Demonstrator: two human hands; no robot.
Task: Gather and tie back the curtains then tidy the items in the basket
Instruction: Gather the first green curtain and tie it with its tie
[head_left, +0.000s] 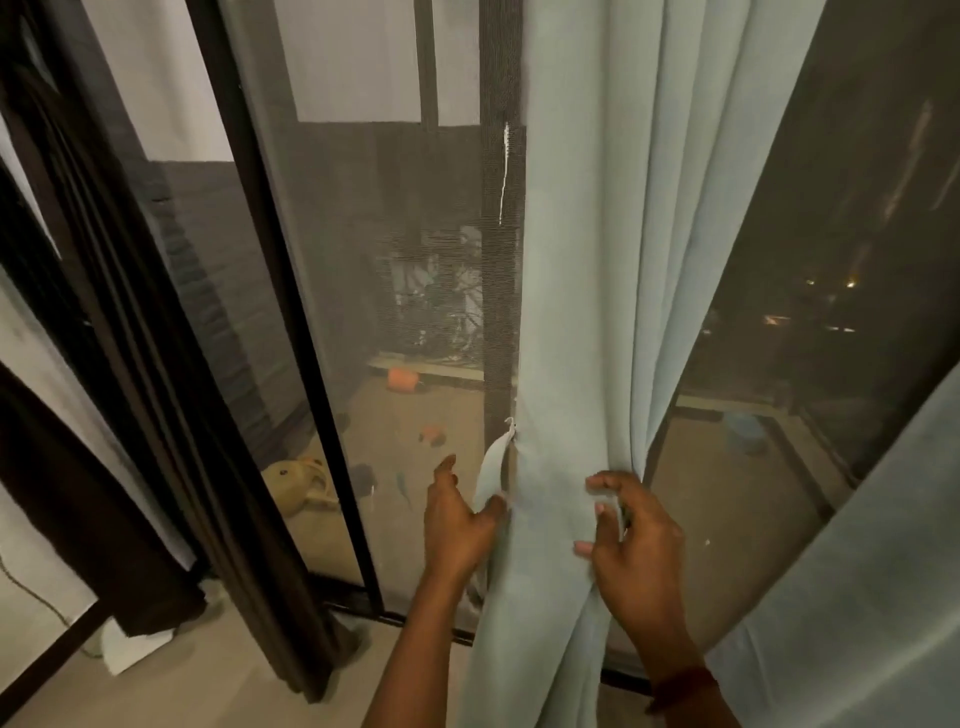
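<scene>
A pale blue-green curtain (587, 260) hangs gathered in folds in front of the sliding glass door. A narrow tie-back strip (493, 462) of the same cloth hangs from a small hook at the curtain's left edge. My left hand (457, 525) is just left of the curtain and pinches the strip's lower end with its thumb, index finger pointing up. My right hand (631, 545) curls its fingers round the curtain's right-hand folds at about the same height. A second pale curtain panel (862, 571) fills the lower right. No basket shows.
A dark brown curtain (104, 415) hangs at the left beside the door frame (291, 322). Behind the mesh screen lies a balcony floor with an orange pot (402, 379) and a yellow watering can (301, 483). A white cloth (130, 649) lies on the room floor.
</scene>
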